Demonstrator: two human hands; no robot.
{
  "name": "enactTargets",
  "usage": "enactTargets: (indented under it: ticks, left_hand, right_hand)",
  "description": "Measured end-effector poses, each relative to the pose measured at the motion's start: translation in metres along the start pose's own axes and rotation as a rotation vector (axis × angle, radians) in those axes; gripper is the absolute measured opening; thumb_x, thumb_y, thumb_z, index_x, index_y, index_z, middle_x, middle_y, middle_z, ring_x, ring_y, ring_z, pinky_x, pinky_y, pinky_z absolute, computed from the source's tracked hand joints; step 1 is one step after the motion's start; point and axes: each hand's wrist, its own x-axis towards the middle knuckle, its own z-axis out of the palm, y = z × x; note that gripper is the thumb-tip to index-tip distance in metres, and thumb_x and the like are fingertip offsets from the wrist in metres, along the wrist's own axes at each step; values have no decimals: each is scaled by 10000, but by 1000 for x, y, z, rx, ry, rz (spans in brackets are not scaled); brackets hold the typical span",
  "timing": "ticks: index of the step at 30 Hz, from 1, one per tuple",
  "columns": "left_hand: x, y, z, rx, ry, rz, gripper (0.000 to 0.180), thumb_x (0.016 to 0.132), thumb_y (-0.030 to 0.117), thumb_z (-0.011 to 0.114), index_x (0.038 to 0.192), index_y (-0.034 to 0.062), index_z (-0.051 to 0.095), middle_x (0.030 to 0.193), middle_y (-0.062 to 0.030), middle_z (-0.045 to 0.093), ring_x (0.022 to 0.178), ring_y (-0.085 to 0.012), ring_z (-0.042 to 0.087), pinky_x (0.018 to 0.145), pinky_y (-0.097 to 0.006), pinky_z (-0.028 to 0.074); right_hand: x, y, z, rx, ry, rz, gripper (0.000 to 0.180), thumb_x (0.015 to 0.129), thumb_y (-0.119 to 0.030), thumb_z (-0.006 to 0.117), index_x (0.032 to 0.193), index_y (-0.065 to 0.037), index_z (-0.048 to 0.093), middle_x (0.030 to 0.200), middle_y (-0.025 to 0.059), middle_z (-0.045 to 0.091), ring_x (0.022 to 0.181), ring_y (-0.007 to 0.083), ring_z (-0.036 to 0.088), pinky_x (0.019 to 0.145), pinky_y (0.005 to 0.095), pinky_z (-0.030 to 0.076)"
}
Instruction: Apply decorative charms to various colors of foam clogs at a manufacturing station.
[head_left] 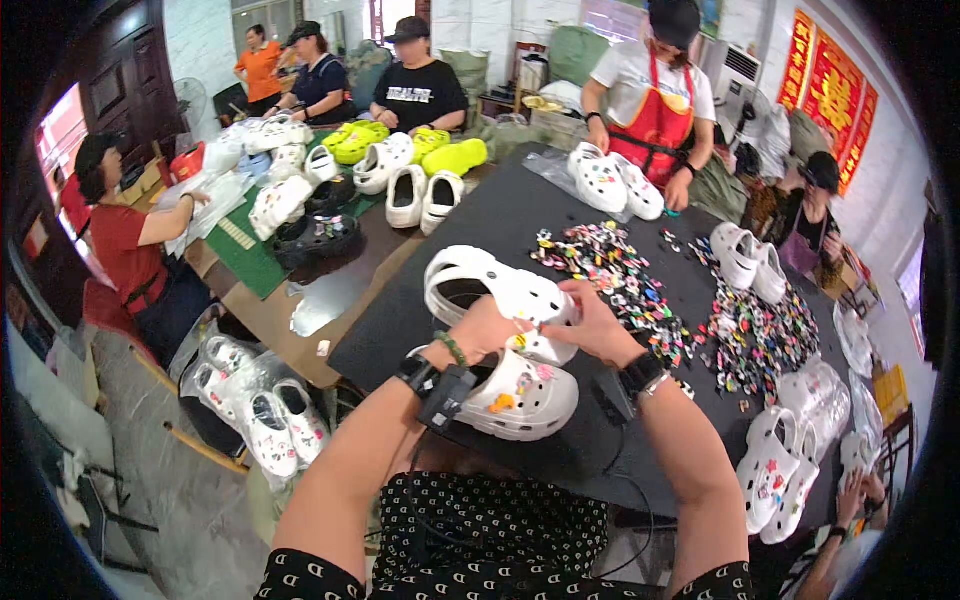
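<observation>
On the near part of the black table, a white clog (515,283) with round holes lies between my hands. My left hand (484,328) reaches to its foot opening, fingers bent and partly hidden against the shoe. At the toe, my right hand (603,328) closes its thumb and fingers on the upper; whether a small charm is between them I cannot make out. A yellow charm (519,341) shows beside my left fingertips. Nearer my body sits a second white clog (540,408), bearing an orange charm (502,403) and other small charms. A dark device is strapped at each wrist.
Heaps of colourful shoe charms (640,290) spread to the right. White clogs (770,475) stand at the right edge, others (612,182) at the far side by a person in a red apron (655,130). More white and lime clogs (455,155) crowd the left table (265,325).
</observation>
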Motion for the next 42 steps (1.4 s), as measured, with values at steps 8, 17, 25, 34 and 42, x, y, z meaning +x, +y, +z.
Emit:
enactTargets:
  ticks: [8,17,25,34,42]
  left_hand:
    - [-8,10,1,-57,22,-205,464,863,57,693,1297,1,536,1181,-71,643,1030,-152,615,881,-315,497]
    - [-6,11,3,-13,67,-201,436,858,37,690,1271,-8,561,1176,-82,649,1024,-167,614,879,-320,492]
    - [-12,8,-1,-6,103,-121,401,833,32,714,1214,-24,603,1132,-66,673,982,-164,629,849,-319,497]
    - [-18,42,-8,874,222,-172,642,838,559,670,906,-80,673,901,-267,683,869,-353,683,771,-430,515]
    - [-22,-4,-71,314,209,-431,840,923,700,398,740,-85,632,732,-156,642,704,-258,595,727,-350,494]
  right_hand:
    - [-5,-18,1,119,-16,109,691,709,-141,817,1272,-45,427,1159,137,566,1039,215,577,882,335,490]
    - [2,2,25,-249,281,-56,680,625,-237,824,1190,-95,473,1109,208,547,1062,375,538,907,456,471]
    - [0,-8,27,-315,219,18,710,658,-285,785,1263,-135,444,1154,212,516,1105,386,497,926,490,451]
    - [-18,-16,-11,-213,112,158,727,742,-433,791,1260,16,548,1120,186,636,1033,272,634,869,361,513]
    - [-96,4,-18,-233,196,-63,345,852,-225,723,1123,-31,634,1029,131,663,908,241,648,779,350,524]
